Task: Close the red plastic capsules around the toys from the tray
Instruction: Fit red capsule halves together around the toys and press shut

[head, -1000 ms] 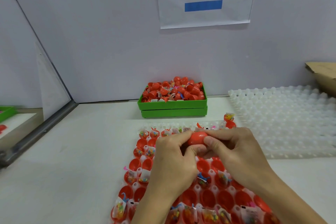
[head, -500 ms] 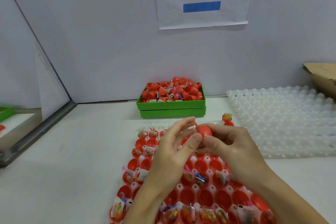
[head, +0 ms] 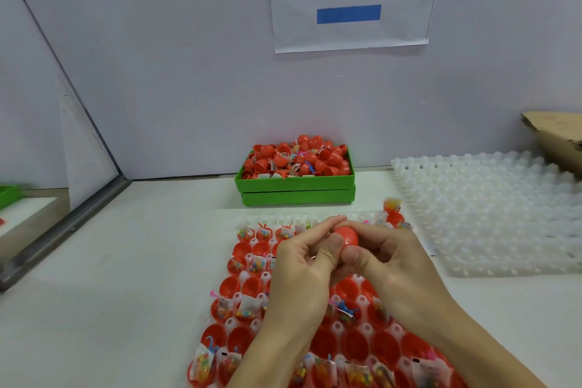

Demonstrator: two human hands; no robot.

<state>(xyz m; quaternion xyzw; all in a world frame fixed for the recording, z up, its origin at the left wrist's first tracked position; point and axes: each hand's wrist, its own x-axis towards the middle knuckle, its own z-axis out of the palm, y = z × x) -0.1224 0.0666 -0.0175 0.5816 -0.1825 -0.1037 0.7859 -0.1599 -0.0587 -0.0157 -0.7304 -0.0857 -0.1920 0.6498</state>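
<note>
Both hands meet over the far part of the white tray (head: 362, 217), holding one red capsule (head: 347, 236) between them. My left hand (head: 302, 264) pinches it from the left with thumb and fingers; my right hand (head: 389, 261) grips it from the right, thumb underneath. Only the capsule's rounded top shows. The tray holds rows of open red capsule halves (head: 231, 287), many with small bagged toys (head: 248, 309) in them; the hands and forearms hide its middle.
A green bin (head: 296, 187) heaped with red capsules stands at the back by the wall. A stack of white trays (head: 491, 214) lies to the right, with a cardboard box (head: 557, 135) behind it. A metal-edged partition (head: 63, 230) runs along the left.
The capsule has turned from lying sideways to end-up between the hands. My left fingers, spread half a second ago, have closed back onto it. Both hands stayed over the tray's far part.
</note>
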